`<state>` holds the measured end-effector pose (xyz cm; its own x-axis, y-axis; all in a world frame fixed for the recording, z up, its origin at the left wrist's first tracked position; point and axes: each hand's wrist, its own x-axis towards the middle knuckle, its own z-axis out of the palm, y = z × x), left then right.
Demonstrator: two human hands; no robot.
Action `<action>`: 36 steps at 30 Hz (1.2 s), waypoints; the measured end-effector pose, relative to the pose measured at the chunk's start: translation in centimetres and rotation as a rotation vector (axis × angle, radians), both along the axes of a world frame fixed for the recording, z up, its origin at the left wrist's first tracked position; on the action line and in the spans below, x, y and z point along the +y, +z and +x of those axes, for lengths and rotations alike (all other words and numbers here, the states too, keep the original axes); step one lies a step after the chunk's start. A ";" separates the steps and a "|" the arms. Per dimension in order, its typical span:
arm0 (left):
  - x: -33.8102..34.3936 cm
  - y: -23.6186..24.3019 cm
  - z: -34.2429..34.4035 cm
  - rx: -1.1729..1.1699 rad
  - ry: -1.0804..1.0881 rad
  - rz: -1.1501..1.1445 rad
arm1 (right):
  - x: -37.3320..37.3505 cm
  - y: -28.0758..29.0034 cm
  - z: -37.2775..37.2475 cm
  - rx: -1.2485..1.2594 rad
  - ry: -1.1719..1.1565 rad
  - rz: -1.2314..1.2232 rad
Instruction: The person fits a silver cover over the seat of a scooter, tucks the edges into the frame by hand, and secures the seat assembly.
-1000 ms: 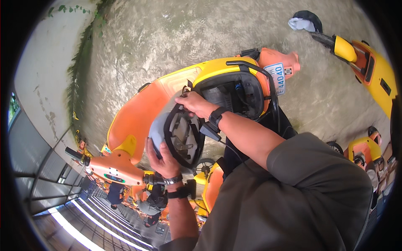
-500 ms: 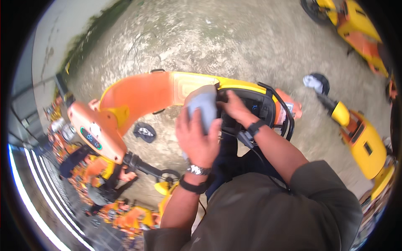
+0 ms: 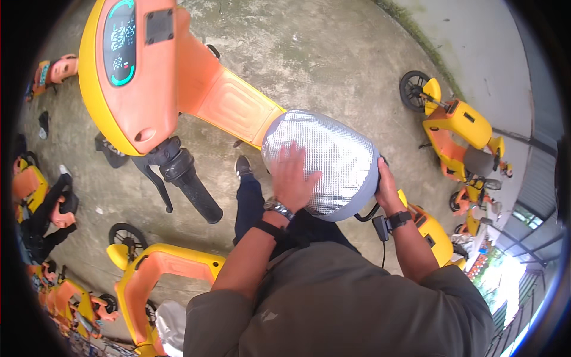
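A scooter seat in a shiny silver quilted cover [image 3: 333, 160] with a grey edge lies in front of me. My left hand [image 3: 291, 175] rests flat on the cover's left part, fingers spread. At the cover's right rear edge is my right hand [image 3: 386, 187], curled round the rim with its fingers partly hidden. The seat belongs to an orange and yellow scooter, whose footboard [image 3: 238, 107] runs away to the upper left. Its handlebar console [image 3: 128, 65] has a lit display. A black handlebar grip [image 3: 193, 184] points toward me.
Another yellow and orange scooter [image 3: 169, 268] stands close at my left front, with more scooters [image 3: 458, 131] at the right. A person [image 3: 50, 208] is at the far left. Concrete floor [image 3: 285, 53] runs to a pale wall [image 3: 476, 47].
The seat was tipped up over the open storage compartment; now it is down and covers it. My right hand has moved from the compartment to the cover's edge. My view has turned.
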<state>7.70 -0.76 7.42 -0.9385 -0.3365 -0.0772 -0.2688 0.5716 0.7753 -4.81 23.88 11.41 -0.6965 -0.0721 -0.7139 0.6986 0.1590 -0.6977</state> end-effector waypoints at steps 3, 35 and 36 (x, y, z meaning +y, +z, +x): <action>-0.6 -3.2 0.4 -0.144 0.183 -0.009 | 1.4 -0.8 -0.3 0.049 0.037 0.089; 24.6 1.8 37.0 -1.040 0.620 0.086 | 31.8 -16.4 -3.1 -0.111 0.877 0.271; 25.4 1.9 37.1 -1.032 0.752 0.125 | 30.8 -16.3 -3.3 -0.120 0.893 0.245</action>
